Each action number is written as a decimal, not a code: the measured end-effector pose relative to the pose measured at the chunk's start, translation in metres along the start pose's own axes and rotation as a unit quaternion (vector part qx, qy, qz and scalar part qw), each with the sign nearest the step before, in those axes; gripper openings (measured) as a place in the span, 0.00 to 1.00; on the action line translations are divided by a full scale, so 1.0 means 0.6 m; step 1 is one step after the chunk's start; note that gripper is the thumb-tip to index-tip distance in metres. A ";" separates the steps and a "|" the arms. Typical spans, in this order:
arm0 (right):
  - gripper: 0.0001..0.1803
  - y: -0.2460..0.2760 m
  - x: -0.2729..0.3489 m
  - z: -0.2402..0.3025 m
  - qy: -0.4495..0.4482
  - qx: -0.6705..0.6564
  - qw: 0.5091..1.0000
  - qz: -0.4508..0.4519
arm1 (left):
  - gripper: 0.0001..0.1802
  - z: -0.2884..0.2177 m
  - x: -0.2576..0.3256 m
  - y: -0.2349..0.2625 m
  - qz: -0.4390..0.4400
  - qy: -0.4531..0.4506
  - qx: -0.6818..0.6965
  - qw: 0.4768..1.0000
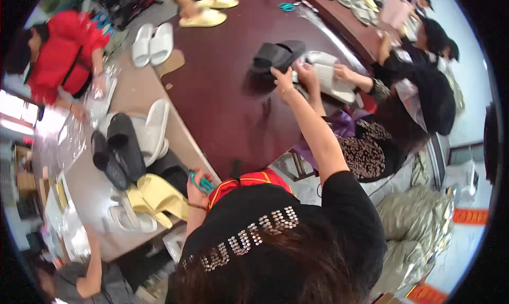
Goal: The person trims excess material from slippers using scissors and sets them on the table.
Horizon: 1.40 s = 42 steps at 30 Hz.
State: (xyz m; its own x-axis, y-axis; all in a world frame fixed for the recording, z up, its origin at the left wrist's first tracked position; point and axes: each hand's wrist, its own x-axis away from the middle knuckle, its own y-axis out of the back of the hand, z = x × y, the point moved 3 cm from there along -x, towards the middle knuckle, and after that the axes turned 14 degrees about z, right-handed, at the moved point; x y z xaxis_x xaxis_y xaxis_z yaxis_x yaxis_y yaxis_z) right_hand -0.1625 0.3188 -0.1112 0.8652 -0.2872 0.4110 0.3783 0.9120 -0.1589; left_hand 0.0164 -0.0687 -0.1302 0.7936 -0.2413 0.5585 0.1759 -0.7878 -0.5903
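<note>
My left hand (198, 191), low beside the near end of the table, is closed around small teal-handled scissors (202, 182). My right arm stretches far over the dark red table. At its end my right hand (284, 83) grips the near edge of a pair of black slippers (278, 56). Right beside it, a co-worker's hands (310, 78) handle a pair of pale grey ribbed slippers (330, 76). Near my left hand lie yellow slippers (161, 195) and several black slippers (126, 145) on the light-coloured table.
White slippers (152, 44) and a brown patch of paper (170, 63) lie along the tables' seam. Across the dark red table (217, 92), another person's hand (188, 10) is at yellow slippers (204, 18). Other teal scissors (287, 7) lie at the far edge. People work on both sides.
</note>
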 end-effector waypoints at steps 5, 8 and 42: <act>0.29 -0.103 0.103 -0.190 -0.159 0.084 0.966 0.187 | 0.20 -0.017 0.025 -0.061 0.006 -0.042 -0.039 0.998; 0.21 -0.162 0.157 -0.287 -0.165 0.106 0.940 0.279 | 0.21 -0.035 0.040 -0.066 -0.006 -0.063 -0.082 0.995; 0.37 -0.160 0.167 -0.013 0.041 -0.297 0.815 0.495 | 0.25 -0.141 0.000 -0.073 -0.036 -0.329 -0.303 0.893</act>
State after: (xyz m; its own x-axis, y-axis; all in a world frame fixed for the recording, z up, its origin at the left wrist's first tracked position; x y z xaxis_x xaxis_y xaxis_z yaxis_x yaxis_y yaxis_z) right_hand -0.1094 0.2003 -0.0617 0.8535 0.4623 -0.2404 -0.4470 0.4125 -0.7937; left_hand -0.0407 -0.0820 -0.0552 0.9987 0.0511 0.0001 0.0511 -0.9982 -0.0308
